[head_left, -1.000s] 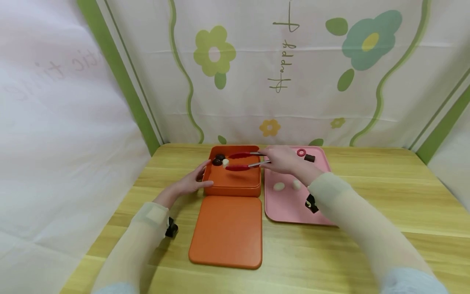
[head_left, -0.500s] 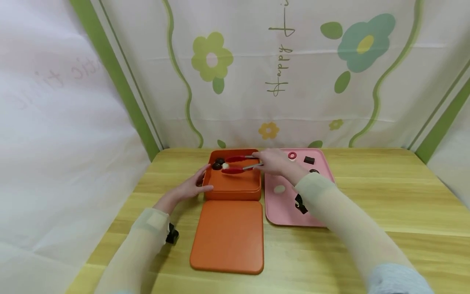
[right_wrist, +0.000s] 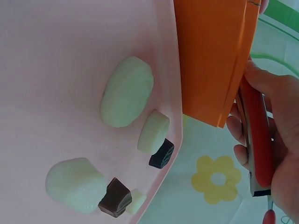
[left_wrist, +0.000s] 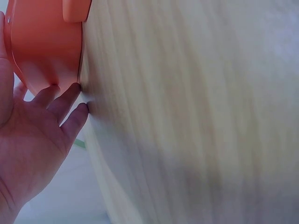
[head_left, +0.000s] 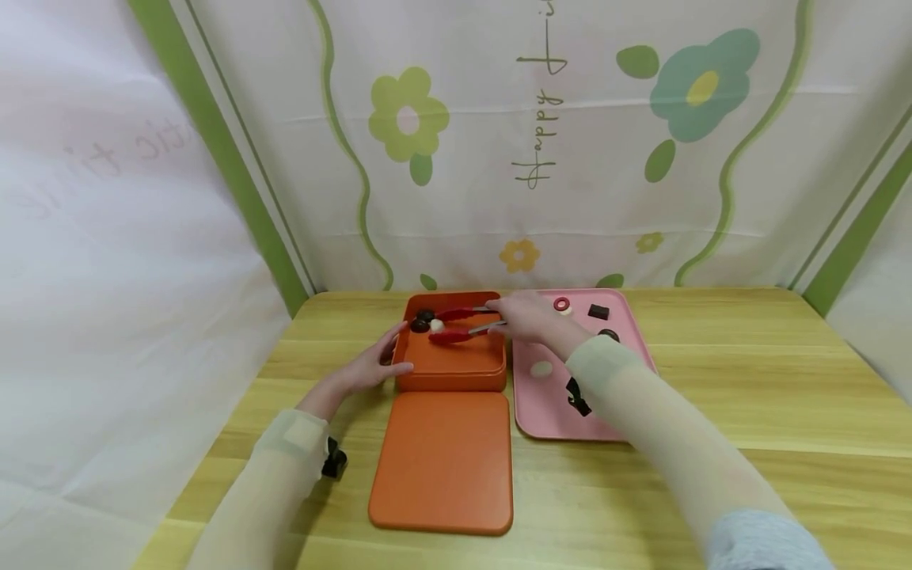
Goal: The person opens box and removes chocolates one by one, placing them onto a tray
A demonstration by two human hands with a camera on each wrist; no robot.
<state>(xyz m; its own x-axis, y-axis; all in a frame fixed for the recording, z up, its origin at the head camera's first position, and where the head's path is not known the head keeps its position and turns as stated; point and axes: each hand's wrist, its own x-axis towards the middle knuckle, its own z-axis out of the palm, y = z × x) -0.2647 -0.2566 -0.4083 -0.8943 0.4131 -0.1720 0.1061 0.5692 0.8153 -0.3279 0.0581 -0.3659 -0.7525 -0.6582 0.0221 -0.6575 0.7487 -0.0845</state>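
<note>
In the head view, my right hand point(head_left: 530, 318) grips red-and-metal tongs point(head_left: 456, 336) that reach into an orange box point(head_left: 452, 381). Their red tips stand apart on either side of a small white piece point(head_left: 437, 325); contact cannot be told. Two dark brown, chocolate-like pieces point(head_left: 420, 325) lie beside it, at the box's left. My left hand point(head_left: 366, 366) rests against the box's left side, thumb near the front corner and fingers extended. In the left wrist view, several fingertips touch the orange wall point(left_wrist: 44, 51). The right wrist view shows my fingers around the red handle point(right_wrist: 257, 135).
Right of the box lies a pink tray point(head_left: 530, 416) with white pieces point(head_left: 541, 370), dark pieces point(head_left: 599, 312) and a red ring-shaped piece point(head_left: 561, 304). A flat orange lid point(head_left: 442, 463) lies in front of the box on the wooden table point(head_left: 748, 380). A printed curtain point(head_left: 470, 142) stands behind.
My right hand and the tongs have shifted slightly left, bringing the tips around the white piece. The left hand stays at the box. The head view has tilted up a little.
</note>
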